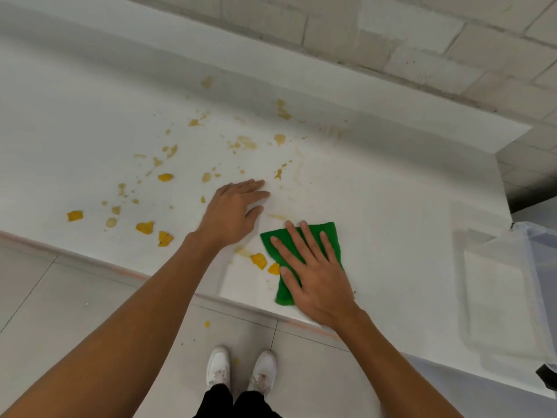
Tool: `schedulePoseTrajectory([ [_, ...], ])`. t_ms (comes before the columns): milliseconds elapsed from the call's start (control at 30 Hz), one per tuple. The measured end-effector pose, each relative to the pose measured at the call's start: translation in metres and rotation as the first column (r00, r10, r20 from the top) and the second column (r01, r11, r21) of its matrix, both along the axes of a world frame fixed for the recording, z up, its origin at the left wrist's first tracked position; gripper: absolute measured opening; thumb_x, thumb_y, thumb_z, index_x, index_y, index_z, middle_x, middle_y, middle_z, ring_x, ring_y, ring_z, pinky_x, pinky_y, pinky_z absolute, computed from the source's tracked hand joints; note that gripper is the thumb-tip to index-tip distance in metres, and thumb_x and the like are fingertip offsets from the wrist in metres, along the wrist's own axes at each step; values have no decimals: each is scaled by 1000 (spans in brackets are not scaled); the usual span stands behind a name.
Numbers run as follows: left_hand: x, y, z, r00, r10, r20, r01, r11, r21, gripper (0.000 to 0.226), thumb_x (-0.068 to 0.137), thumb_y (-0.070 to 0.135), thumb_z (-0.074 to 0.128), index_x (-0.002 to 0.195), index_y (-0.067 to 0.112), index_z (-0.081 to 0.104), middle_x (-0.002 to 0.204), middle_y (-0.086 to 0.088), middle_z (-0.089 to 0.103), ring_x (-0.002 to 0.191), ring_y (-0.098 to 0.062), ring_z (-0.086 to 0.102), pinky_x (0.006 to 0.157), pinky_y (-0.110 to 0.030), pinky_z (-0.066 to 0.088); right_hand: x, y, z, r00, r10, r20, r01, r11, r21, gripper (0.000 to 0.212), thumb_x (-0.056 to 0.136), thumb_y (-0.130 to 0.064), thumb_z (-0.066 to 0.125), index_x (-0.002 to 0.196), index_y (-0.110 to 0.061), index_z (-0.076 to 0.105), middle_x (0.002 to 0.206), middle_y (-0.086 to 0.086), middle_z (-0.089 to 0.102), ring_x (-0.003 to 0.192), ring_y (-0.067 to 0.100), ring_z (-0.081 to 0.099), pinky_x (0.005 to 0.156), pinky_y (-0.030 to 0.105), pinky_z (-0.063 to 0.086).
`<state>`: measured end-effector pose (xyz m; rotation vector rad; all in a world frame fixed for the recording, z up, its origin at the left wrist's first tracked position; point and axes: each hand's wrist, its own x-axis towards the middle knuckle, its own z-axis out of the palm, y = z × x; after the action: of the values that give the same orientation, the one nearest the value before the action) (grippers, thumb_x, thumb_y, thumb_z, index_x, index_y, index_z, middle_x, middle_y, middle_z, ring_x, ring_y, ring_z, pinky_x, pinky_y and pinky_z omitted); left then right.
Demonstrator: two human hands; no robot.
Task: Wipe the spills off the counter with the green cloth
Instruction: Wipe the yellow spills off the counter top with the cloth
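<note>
The green cloth [327,236] lies flat on the white counter [391,206] near its front edge. My right hand [313,273] presses down on the cloth with fingers spread straight. My left hand [233,212] rests flat on the counter just left of the cloth, fingers extended and holding nothing. Yellow-orange spills [144,227] and smears are scattered across the counter to the left and behind both hands. Two orange blobs [259,260] sit right at the cloth's left edge.
A clear plastic bin [512,285] stands on the counter at the right. A brick wall [422,40] runs behind the counter. The tiled floor [90,297] below shows a small yellow drop [207,324] and my white shoes [241,369].
</note>
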<state>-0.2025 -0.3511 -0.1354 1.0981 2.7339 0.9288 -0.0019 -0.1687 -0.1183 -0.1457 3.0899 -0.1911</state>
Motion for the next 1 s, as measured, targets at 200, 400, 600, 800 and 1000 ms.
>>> schedulePoseTrajectory([
  [200,-3,-2,-3,1000,-1,17,0,999,42,40,100,29,58,138,25,68,154,5,55,145,-16,49,117,-56,40,25,-16,10,957,280,81,-278,960,-27,61,114,-43,33,170,-37,12,180,-3,-4,166,23,-8,132,58,11],
  [400,2,0,-9,998,43,46,-47,996,75,40,102,21,60,141,27,65,157,8,51,150,-12,42,123,-54,31,38,27,11,969,230,95,-226,973,-53,60,114,-39,35,170,-37,12,180,-5,-5,166,21,-6,132,58,13],
  [600,4,1,-7,997,55,51,-58,996,68,44,99,28,53,141,26,65,156,7,53,149,-14,44,122,-54,34,5,-7,-3,994,-109,12,109,993,-32,61,112,-44,25,170,-33,15,180,0,-3,166,25,-7,131,61,13],
  [800,-1,-2,-8,999,21,34,-23,998,59,42,101,29,54,141,24,66,155,6,54,147,-15,47,119,-54,39,22,-26,-2,989,145,16,-144,989,-41,59,114,-45,28,170,-36,12,180,-2,-5,166,22,-8,133,57,8],
  [1000,-8,-8,-11,999,8,-40,-5,998,69,40,100,20,55,138,20,68,152,2,58,144,-20,51,113,-53,46,20,-3,-8,974,-228,-19,227,973,-44,59,112,-47,28,170,-34,18,180,-2,1,166,22,-3,131,60,16],
])
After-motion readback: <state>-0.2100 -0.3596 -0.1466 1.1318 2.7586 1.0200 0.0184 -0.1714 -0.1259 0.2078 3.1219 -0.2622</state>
